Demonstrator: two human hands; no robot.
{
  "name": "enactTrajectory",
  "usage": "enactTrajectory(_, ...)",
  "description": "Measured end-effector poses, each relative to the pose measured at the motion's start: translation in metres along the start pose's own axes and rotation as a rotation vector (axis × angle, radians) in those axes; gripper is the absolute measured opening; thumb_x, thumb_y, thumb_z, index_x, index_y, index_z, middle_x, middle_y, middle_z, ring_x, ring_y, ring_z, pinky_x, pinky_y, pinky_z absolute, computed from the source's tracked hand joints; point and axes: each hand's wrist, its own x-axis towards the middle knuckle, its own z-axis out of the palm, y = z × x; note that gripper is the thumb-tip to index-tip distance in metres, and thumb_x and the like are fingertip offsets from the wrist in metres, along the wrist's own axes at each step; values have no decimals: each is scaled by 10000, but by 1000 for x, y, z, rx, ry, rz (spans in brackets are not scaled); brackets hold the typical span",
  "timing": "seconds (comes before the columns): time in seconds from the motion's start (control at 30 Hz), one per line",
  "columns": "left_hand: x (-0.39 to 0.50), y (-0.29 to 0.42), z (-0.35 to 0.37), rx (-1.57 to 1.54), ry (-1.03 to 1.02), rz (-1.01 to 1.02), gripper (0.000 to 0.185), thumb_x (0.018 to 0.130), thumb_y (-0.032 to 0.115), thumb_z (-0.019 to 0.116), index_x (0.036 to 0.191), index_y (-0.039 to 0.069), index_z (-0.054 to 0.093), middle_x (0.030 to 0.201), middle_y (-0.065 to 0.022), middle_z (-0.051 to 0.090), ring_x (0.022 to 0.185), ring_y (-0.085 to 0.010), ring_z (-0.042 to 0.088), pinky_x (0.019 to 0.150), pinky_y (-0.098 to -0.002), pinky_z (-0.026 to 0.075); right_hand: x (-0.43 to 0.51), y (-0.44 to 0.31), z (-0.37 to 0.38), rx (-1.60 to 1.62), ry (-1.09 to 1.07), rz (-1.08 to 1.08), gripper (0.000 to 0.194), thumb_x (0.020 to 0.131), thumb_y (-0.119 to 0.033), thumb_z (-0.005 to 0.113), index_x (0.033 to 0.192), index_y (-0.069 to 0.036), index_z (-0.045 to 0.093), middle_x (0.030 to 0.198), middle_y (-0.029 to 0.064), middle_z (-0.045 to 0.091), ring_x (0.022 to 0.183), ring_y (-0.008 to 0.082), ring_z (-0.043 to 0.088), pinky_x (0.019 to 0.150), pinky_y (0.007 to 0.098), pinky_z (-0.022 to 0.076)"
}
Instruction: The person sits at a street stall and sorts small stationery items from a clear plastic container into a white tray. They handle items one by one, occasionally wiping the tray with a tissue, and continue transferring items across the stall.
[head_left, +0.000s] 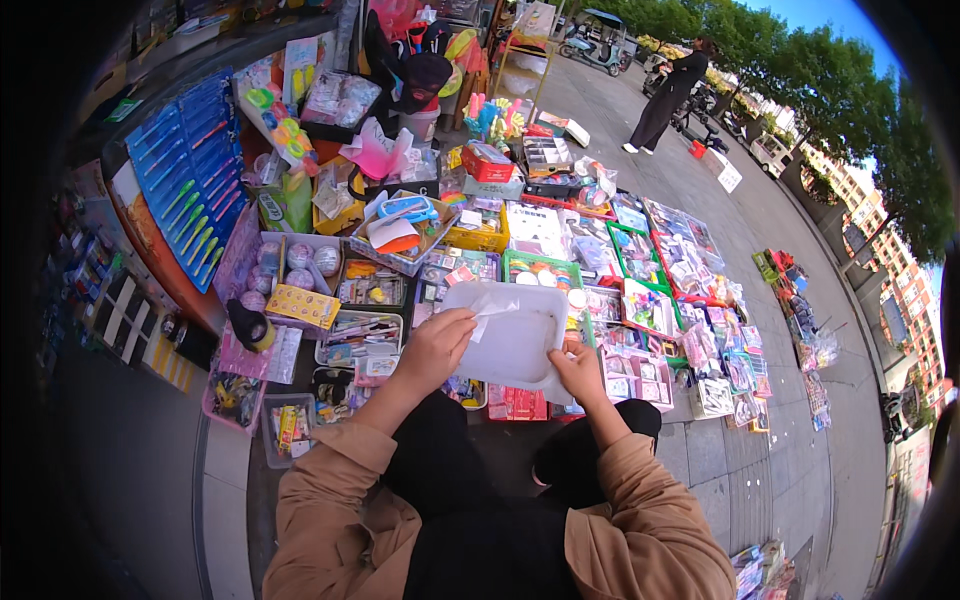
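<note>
A shallow translucent plastic tray (517, 356) is held up in front of me, over the goods on the ground. Its inside looks bare apart from small specks. My right hand (581, 373) grips the tray's near right corner, thumb over the rim. Between the fingers of my left hand (435, 351) is a thin white tissue or wipe (495, 307), which lies across the tray's far left part. Whether the left fingers also touch the tray's rim, I cannot tell. Some pale thin material hangs under the right corner, partly hidden by that hand.
Bins of small packaged goods spread ahead, including a green basket (544, 264) and a box of patterned balls (300, 259). A black tape roll (253, 328) sits left. A blue display card (187, 180) leans behind. Farther off, a person (667, 94) stands on the pavement (600, 97).
</note>
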Motion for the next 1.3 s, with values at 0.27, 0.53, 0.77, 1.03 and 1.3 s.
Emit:
enactTrajectory(0.27,42,30,95,-242,-77,-631,472,887,339,699,1205,2,609,1220,-146,629,1136,-224,594,965,-361,451,-67,-10,-137,371,86,83,245,839,-84,658,632,-88,526,637,-57,517,578,28,428,528,227,362)
enactTrajectory(0.53,24,55,120,-1401,-549,-1144,617,974,466,528,1425,60,413,1326,-114,557,1182,-249,573,993,-418,468,-81,11,-194,686,107,109,157,854,-95,646,716,-61,581,709,-25,585,589,46,487,554,231,416)
enactTrajectory(0.77,42,65,116,-1154,-468,-1221,625,852,369,611,1369,57,449,1249,-124,586,1116,-296,600,907,-490,506,-63,54,-203,917,251,198,243,901,-299,713,921,-71,629,862,27,648,735,126,619,632,287,519)
enactTrajectory(1.03,48,71,156,-981,-288,-1099,528,864,273,560,1312,2,497,1172,-134,615,1050,-241,639,834,-410,552,-42,40,-240,1136,520,254,348,744,111,578,1047,-49,517,887,103,603,726,222,639,636,338,554)
enactTrajectory(1.3,45,96,212,-1176,-432,-1018,487,894,250,533,1299,-17,492,1171,-126,602,1035,-222,626,849,-402,535,-10,-70,-216,800,126,202,381,856,37,439,1227,8,520,1026,155,594,846,272,680,693,390,617)
